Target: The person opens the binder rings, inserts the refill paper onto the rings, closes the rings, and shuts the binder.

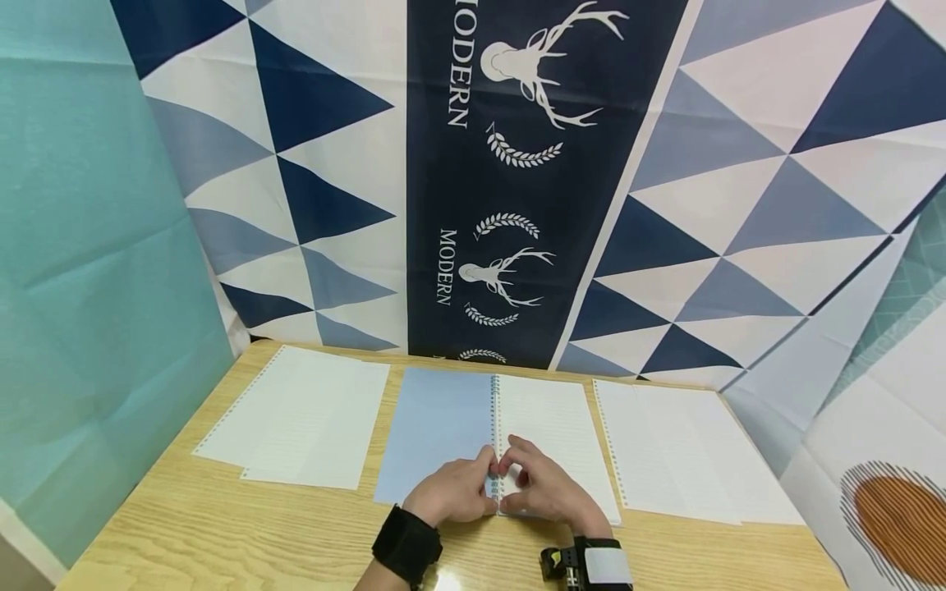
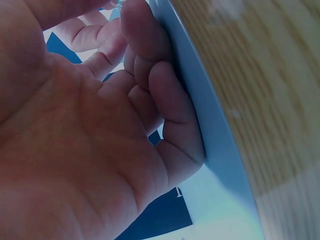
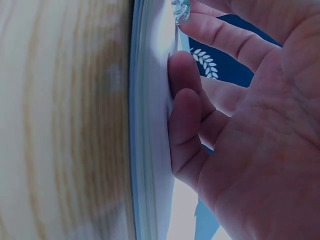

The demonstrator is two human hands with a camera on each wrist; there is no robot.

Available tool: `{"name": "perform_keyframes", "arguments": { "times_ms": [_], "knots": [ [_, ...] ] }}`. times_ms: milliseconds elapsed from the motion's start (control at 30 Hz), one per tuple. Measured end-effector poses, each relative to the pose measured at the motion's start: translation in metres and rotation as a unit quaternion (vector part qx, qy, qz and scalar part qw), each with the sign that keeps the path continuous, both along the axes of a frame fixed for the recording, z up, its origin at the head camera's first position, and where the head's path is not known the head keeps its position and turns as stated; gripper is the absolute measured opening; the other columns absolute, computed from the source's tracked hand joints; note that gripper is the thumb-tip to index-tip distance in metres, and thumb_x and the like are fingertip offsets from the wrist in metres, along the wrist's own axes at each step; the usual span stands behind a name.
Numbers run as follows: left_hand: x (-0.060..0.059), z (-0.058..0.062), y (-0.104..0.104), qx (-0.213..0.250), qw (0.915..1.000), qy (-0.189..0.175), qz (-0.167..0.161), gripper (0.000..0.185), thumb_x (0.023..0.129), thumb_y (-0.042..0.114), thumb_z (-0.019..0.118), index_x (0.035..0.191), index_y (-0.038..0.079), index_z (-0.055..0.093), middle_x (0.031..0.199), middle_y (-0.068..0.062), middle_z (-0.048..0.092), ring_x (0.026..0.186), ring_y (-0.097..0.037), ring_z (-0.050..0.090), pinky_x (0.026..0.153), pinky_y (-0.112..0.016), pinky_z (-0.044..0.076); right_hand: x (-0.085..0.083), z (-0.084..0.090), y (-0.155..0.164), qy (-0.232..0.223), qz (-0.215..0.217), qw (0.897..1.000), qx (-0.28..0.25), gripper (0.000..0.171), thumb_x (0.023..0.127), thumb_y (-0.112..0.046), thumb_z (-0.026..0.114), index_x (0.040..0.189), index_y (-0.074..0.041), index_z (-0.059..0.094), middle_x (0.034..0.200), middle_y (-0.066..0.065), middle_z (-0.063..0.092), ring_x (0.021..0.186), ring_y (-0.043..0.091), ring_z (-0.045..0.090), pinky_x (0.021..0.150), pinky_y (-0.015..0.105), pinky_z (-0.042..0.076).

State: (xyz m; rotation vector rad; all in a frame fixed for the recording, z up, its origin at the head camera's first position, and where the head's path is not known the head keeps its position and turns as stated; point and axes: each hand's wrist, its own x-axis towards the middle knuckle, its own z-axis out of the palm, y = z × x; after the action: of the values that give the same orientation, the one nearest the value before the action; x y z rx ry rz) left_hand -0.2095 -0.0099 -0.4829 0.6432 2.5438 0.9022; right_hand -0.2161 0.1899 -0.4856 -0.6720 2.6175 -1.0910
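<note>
A spiral notebook (image 1: 550,406) lies open on the wooden table, its blue cover (image 1: 443,410) folded out to the left and a lined white page on the right. Down the middle runs its clear spiral binding (image 1: 496,402). At the near end of this binding, my left hand (image 1: 454,488) pinches the coil from the left, its other fingers curled against the blue cover. From the right, my right hand (image 1: 547,484) pinches the same coil, with its lower fingers resting on the page. Both wrist views show only a bit of the coil (image 3: 181,11) at the fingertips.
Loose hole-edged sheets (image 1: 310,419) overlap on the left of the wooden table (image 1: 222,525). More overlapping sheets (image 1: 672,443) lie to the right of the notebook. A patterned cloth (image 1: 332,164) hangs behind the table's far edge.
</note>
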Motion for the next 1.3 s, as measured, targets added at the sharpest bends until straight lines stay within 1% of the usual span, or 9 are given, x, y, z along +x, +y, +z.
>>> {"name": "perform_keyframes", "arguments": {
  "times_ms": [233, 400, 533, 633, 800, 1067, 1167, 1300],
  "knots": [
    [0.0003, -0.0007, -0.0008, 0.0, 0.9999, 0.015, -0.002, 0.041, 0.091, 0.028, 0.077, 0.112, 0.023, 0.042, 0.075, 0.007, 0.057, 0.063, -0.01, 0.052, 0.06, -0.025, 0.039, -0.0003, 0.0007, 0.0006, 0.006, 0.006, 1.0, -0.007, 0.036, 0.073, -0.015, 0.09, 0.097, -0.012, 0.063, 0.157, 0.037, 0.031, 0.09, 0.021, 0.055, 0.078, 0.025, 0.047],
    [0.0013, -0.0001, -0.0008, -0.006, 0.9998, 0.021, -0.002, 0.042, 0.091, 0.029, 0.077, 0.113, 0.024, 0.041, 0.075, 0.008, 0.057, 0.063, -0.01, 0.052, 0.059, -0.026, 0.04, -0.0011, -0.0005, 0.0012, 0.008, 0.011, 1.0, -0.013, 0.035, 0.073, -0.014, 0.089, 0.097, -0.012, 0.063, 0.157, 0.035, 0.033, 0.093, 0.022, 0.055, 0.078, 0.024, 0.047],
    [0.0019, -0.0003, -0.0007, -0.015, 0.9994, 0.03, -0.003, 0.043, 0.091, 0.032, 0.077, 0.113, 0.024, 0.041, 0.075, 0.008, 0.057, 0.063, -0.009, 0.052, 0.06, -0.025, 0.04, -0.0012, -0.0013, 0.0013, 0.01, 0.014, 1.0, -0.012, 0.035, 0.075, -0.014, 0.089, 0.098, -0.011, 0.063, 0.155, 0.03, 0.039, 0.093, 0.021, 0.055, 0.078, 0.023, 0.046],
    [0.0015, -0.0007, -0.0004, -0.018, 0.9992, 0.035, -0.004, 0.043, 0.091, 0.032, 0.076, 0.113, 0.023, 0.041, 0.075, 0.008, 0.057, 0.064, -0.009, 0.052, 0.061, -0.025, 0.04, -0.0012, -0.001, 0.0012, 0.005, 0.012, 1.0, -0.013, 0.034, 0.074, -0.012, 0.088, 0.097, -0.011, 0.064, 0.155, 0.031, 0.038, 0.092, 0.021, 0.055, 0.078, 0.023, 0.046],
    [0.0008, -0.0011, 0.0003, -0.017, 0.9994, 0.031, -0.004, 0.041, 0.092, 0.031, 0.076, 0.113, 0.023, 0.041, 0.076, 0.007, 0.057, 0.065, -0.01, 0.052, 0.06, -0.026, 0.04, -0.0009, 0.0002, 0.0012, -0.003, 0.008, 1.0, -0.012, 0.033, 0.074, -0.01, 0.087, 0.097, -0.012, 0.064, 0.159, 0.036, 0.03, 0.091, 0.021, 0.056, 0.078, 0.025, 0.047],
    [0.0014, 0.0007, 0.0, -0.012, 0.9995, 0.029, 0.0, 0.04, 0.093, 0.031, 0.075, 0.114, 0.023, 0.042, 0.076, 0.004, 0.055, 0.064, -0.013, 0.049, 0.06, -0.027, 0.037, -0.0011, 0.0003, 0.0004, 0.007, 0.011, 1.0, -0.003, 0.031, 0.075, -0.011, 0.087, 0.097, -0.013, 0.064, 0.156, 0.031, 0.038, 0.092, 0.021, 0.056, 0.077, 0.024, 0.046],
    [0.0013, 0.0007, 0.0, -0.01, 0.9997, 0.024, 0.003, 0.039, 0.093, 0.031, 0.074, 0.113, 0.023, 0.042, 0.076, 0.004, 0.055, 0.064, -0.013, 0.049, 0.059, -0.028, 0.036, -0.0008, 0.0005, 0.0007, 0.008, 0.01, 1.0, -0.003, 0.031, 0.075, -0.011, 0.087, 0.096, -0.013, 0.064, 0.157, 0.033, 0.035, 0.092, 0.022, 0.056, 0.077, 0.024, 0.046],
    [0.0008, 0.0002, 0.0007, -0.007, 0.9998, 0.016, 0.007, 0.039, 0.092, 0.028, 0.075, 0.113, 0.024, 0.042, 0.076, 0.003, 0.056, 0.064, -0.014, 0.049, 0.059, -0.028, 0.036, -0.0004, 0.0013, 0.0008, 0.009, 0.011, 1.0, -0.007, 0.03, 0.075, -0.008, 0.086, 0.096, -0.012, 0.064, 0.157, 0.034, 0.035, 0.091, 0.022, 0.056, 0.076, 0.024, 0.046]
  ]
}}
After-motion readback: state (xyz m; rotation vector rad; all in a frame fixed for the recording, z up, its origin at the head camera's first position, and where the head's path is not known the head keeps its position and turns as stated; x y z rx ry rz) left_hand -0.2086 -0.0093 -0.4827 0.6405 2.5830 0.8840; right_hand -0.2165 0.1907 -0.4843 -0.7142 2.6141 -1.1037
